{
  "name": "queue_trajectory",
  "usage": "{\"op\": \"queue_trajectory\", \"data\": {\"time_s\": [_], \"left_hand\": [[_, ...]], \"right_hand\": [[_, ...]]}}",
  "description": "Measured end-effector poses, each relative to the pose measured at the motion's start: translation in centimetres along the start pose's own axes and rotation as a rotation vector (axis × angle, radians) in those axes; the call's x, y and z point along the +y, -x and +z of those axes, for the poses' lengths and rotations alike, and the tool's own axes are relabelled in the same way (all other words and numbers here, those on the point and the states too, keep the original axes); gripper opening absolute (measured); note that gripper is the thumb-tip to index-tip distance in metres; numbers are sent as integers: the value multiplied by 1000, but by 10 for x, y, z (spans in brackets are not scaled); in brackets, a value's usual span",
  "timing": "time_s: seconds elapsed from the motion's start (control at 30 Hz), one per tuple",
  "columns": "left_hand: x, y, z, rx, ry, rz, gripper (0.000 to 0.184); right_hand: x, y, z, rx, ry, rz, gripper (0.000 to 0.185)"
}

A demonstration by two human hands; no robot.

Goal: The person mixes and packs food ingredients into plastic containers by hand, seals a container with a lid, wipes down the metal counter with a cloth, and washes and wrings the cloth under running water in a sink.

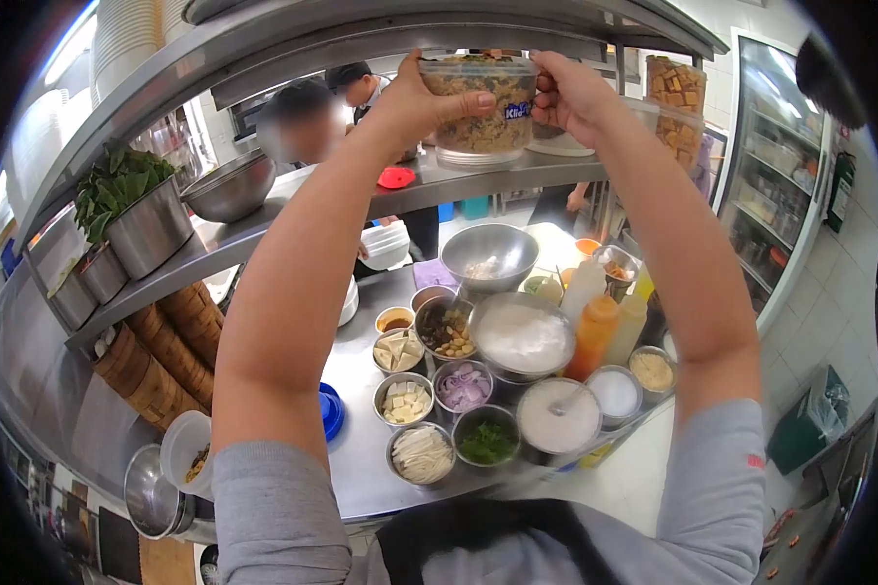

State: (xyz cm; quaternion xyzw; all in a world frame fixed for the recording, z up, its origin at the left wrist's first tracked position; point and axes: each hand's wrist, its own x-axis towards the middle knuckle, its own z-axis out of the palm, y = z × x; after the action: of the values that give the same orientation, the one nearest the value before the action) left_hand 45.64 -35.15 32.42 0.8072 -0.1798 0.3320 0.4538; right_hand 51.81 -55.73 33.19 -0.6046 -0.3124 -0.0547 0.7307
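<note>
Both my arms are raised to the upper steel shelf. A clear round plastic tub [476, 105] of brown, crumbly food, with a blue label, is between my hands. My left hand [421, 105] wraps round its left side, thumb across the front. At the tub's upper right, my right hand [565, 96] has its fingers bent against the rim. White round lids or plates [480, 156] lie under the tub on the shelf [546, 173]. A red lid [396, 177] is to the left of them.
Below are steel bowls of ingredients, a large steel bowl [489, 255], an orange squeeze bottle [593, 336] and a blue lid [331, 411]. Leafy greens [122, 190] stand in a pot at left, tubs of brown cubes [675, 88] at right. Co-workers [302, 127] are behind the shelf.
</note>
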Motion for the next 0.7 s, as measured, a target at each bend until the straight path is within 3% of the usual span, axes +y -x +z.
{"op": "queue_trajectory", "data": {"time_s": [0.07,0.13,0.23,0.4,0.47,0.6,0.63,0.67,0.7], "left_hand": [[-34,-29,4,-85,-70,134,111],[-29,-25,9,-51,-85,81,105],[-43,-42,10,-95,-232,125,122],[-63,-49,16,-131,-199,95,116],[-76,-59,17,-187,-334,17,110],[-63,-51,17,-24,-536,106,101],[-77,-63,12,-108,-478,155,93],[-60,-49,12,-61,-611,233,64],[-12,-15,5,-93,-737,-69,95]], "right_hand": [[10,-12,3,25,10,-1,30],[21,-19,6,93,60,3,25],[36,-30,4,56,65,18,28],[50,-39,-3,15,103,30,30],[51,-37,0,42,113,30,32],[53,-35,-1,-17,165,87,39],[53,-34,-4,-31,159,110,42],[45,-20,1,42,201,124,44],[45,-18,-15,-7,190,156,44]]}}
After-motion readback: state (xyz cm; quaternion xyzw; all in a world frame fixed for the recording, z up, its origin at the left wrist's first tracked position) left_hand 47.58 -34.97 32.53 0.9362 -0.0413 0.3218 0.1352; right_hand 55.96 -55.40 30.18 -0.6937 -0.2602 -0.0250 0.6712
